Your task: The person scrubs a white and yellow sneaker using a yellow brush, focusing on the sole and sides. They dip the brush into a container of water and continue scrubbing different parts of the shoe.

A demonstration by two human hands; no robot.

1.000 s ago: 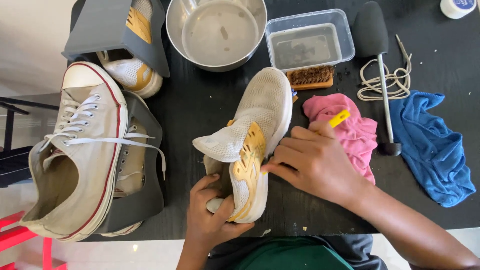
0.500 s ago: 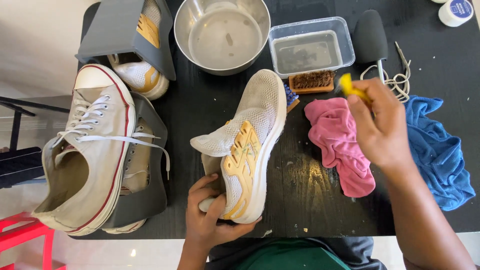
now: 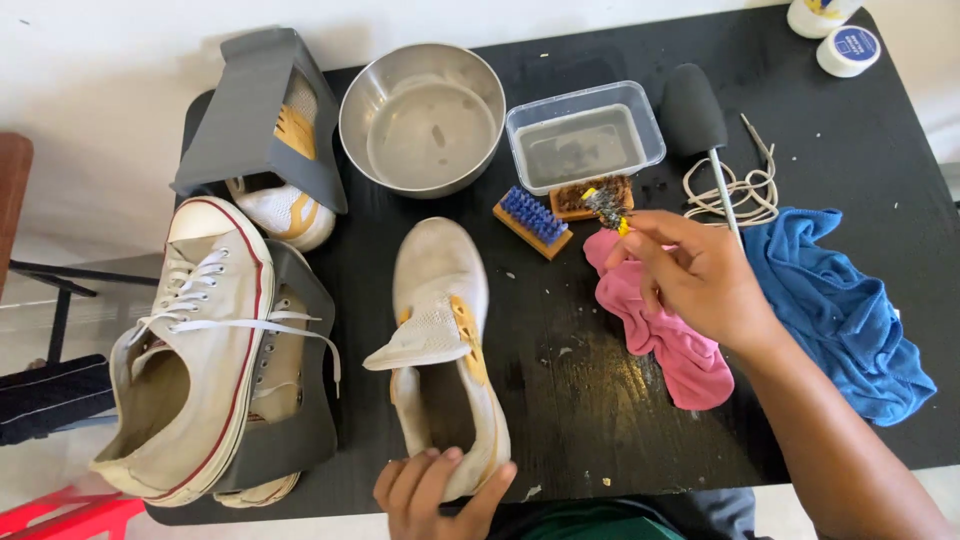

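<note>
Two small round containers stand at the far right corner of the black worktop (image 3: 560,400). The nearer, a white tub (image 3: 847,50), sits just inside the edge; its flat top carries a dark blue round label ringed in white. The other white container (image 3: 818,14) stands just beside it to the left, cut off by the top of the frame, with a patch of yellow and blue on top. No signs or screens are in view.
</note>
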